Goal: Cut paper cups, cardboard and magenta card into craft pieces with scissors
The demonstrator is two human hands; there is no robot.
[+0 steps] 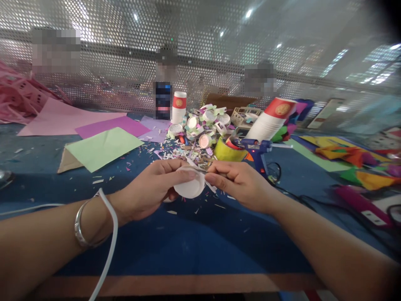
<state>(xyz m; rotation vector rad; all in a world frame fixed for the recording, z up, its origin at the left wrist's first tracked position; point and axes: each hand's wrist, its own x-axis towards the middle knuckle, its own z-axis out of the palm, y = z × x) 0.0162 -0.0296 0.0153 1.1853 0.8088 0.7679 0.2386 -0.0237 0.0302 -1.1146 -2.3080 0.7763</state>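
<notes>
Between my two hands is a round white paper cup bottom point(189, 189), its flat disc facing me. My left hand point(156, 182) is closed on it, thumb across the face and fingers behind. My right hand point(239, 182) is closed in a pinch at the disc's right edge. A thin greyish sliver shows at these fingertips, too small to name. Narrow white strips stick out above and below the pinch. Just beyond my hands lies a pile of cut cup bottoms point(205, 121) with paper tabs, amid paper scraps.
A blue glue gun point(258, 152) stands beside a yellow-green tape roll point(227, 151). Stacked paper cups point(269, 119) lean behind it. Coloured sheets point(106, 146) lie left, coloured cut-outs point(354, 154) right. A power strip point(363, 205) and cables are at right. A white cord point(111, 242) crosses my left wrist.
</notes>
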